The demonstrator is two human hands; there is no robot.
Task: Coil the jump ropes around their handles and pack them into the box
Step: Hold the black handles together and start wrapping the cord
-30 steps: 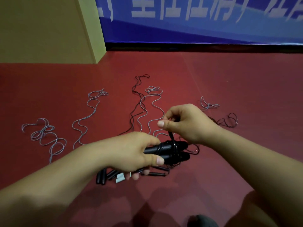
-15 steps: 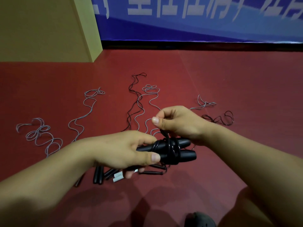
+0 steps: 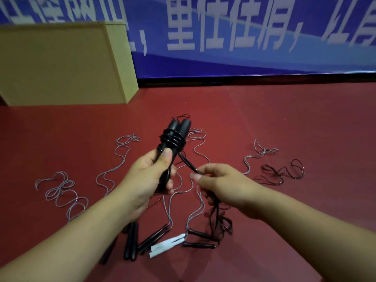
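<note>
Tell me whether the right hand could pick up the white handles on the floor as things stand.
Probably not yet: the right hand is pinching the black rope. The white handles lie uncovered on the floor below it, so the path looks free once it lets go.

Red floor (image 3: 284, 123); on it: grey ropes (image 3: 61, 192), black rope (image 3: 280, 171), blk/white handles (image 3: 162, 241), cardboard box (image 3: 61, 66).
</note>
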